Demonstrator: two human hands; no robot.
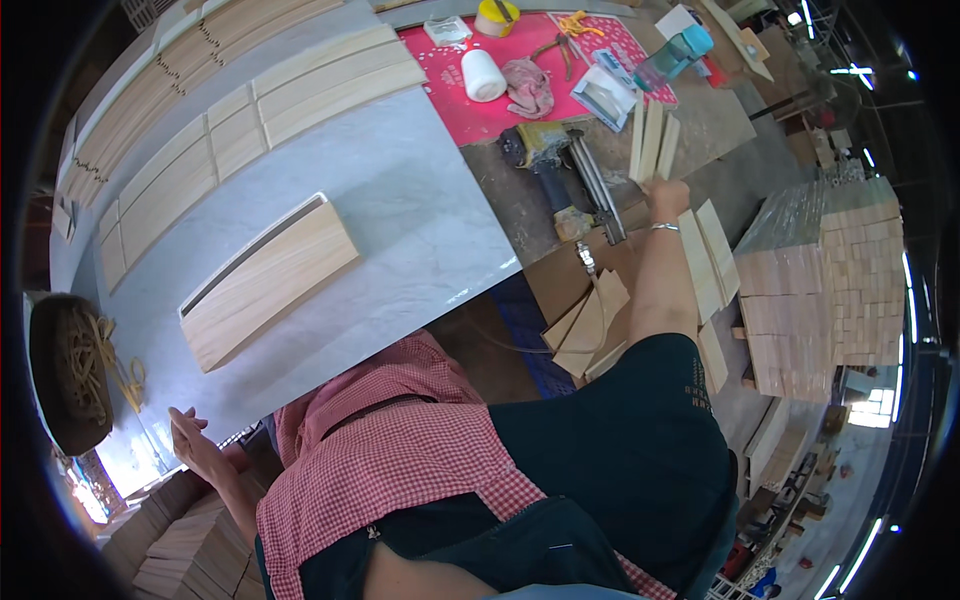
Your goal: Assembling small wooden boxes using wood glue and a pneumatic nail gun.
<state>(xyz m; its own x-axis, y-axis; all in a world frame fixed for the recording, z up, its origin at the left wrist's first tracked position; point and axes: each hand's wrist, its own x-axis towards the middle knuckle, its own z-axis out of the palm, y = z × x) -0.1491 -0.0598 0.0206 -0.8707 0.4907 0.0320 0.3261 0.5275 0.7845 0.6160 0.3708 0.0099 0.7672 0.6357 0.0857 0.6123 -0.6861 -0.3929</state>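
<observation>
My right hand (666, 198) reaches out over the workbench at the right. Its fingers are closed round the near ends of a few thin wooden strips (652, 142), which fan out away from me. Just left of that hand a nail gun (546, 178) lies on its side, its air hose fitting toward me. On the pale marbled tabletop (420, 210) sits a narrow wooden box (275, 290) with a long slot-like opening along its far side. My left hand (198, 448) hovers by the table's near left edge, fingers loosely apart, holding nothing that I can see.
Rows of light wooden panels (235, 130) line the table's far left. A dark bowl of rubber bands (75, 375) stands at its left edge. A pink mat (440, 75) carries a white bottle, a rag and pliers. Stacked wood blocks (790, 300) rise at the right.
</observation>
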